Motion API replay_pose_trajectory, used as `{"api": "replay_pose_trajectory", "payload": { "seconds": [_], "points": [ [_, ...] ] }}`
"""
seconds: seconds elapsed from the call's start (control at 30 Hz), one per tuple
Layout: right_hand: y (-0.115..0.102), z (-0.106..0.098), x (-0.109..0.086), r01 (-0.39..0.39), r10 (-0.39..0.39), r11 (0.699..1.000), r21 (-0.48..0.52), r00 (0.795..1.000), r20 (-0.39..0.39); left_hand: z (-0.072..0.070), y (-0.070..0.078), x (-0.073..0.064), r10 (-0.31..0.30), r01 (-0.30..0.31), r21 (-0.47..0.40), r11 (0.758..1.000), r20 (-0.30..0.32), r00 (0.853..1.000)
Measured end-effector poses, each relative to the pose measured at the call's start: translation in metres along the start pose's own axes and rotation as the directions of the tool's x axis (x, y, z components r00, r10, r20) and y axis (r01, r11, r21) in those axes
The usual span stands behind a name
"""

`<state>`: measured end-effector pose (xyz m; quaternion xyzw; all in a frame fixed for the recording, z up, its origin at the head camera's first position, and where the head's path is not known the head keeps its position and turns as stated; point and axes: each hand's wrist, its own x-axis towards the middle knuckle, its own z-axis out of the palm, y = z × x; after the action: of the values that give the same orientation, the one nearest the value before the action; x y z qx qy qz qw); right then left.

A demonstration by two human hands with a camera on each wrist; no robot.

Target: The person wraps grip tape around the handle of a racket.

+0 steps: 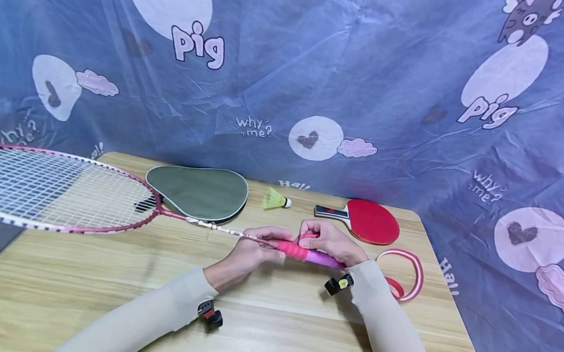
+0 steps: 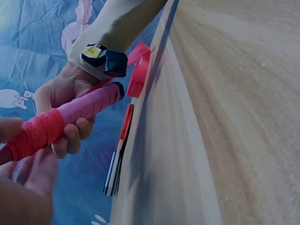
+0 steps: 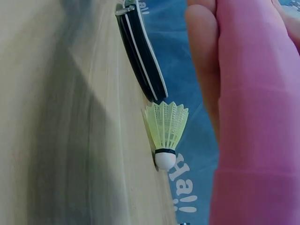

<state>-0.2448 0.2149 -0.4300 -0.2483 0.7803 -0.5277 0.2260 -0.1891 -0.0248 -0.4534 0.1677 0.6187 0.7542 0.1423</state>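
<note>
A badminton racket [image 1: 160, 210] is held above the table, its strung head to the left. My left hand [image 1: 250, 249] grips it where the shaft meets the handle. Red perforated grip tape [image 2: 42, 131] is wound around that end of the handle; the rest shows a smooth pink-purple wrap [image 2: 89, 104]. My right hand [image 1: 332, 239] pinches the red tape over the handle, fingers curled. From there the tape's loose length [image 1: 419, 274] runs to the right and lies in a loop by the table's right edge. The handle fills the right side of the right wrist view.
On the wooden table [image 1: 258, 330], a green paddle case [image 1: 200, 191] lies at the back left. A yellow shuttlecock [image 1: 275, 199] is right of it, then a red table tennis paddle [image 1: 372, 222]. A blue printed cloth [image 1: 270, 85] hangs behind the table.
</note>
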Motion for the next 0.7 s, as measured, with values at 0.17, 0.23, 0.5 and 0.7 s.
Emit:
{"api": "replay_pose_trajectory", "payload": {
  "seconds": [0.17,0.23,0.5,0.7],
  "points": [
    [0.0004,0.0041,0.0010,0.026,-0.026,0.999,0.020,0.999,-0.030,0.0036,0.0026,0.0008,-0.069,0.062,-0.082,0.995,-0.087,0.994],
    [0.0001,0.0048,0.0014,0.038,-0.037,0.999,0.034,0.999,-0.023,0.0047,0.0038,0.0009,-0.089,0.078,-0.092,0.993,-0.122,0.989],
    [-0.0056,0.0003,-0.0018,0.062,-0.062,0.998,0.001,0.996,0.062,0.0010,0.0037,0.0024,-0.025,0.043,0.118,0.992,-0.151,0.988],
    [-0.0058,-0.0023,-0.0058,0.067,-0.066,0.998,-0.005,0.995,0.069,-0.0011,0.0046,0.0016,-0.023,0.032,0.107,0.994,-0.084,0.996]
  ]
}}
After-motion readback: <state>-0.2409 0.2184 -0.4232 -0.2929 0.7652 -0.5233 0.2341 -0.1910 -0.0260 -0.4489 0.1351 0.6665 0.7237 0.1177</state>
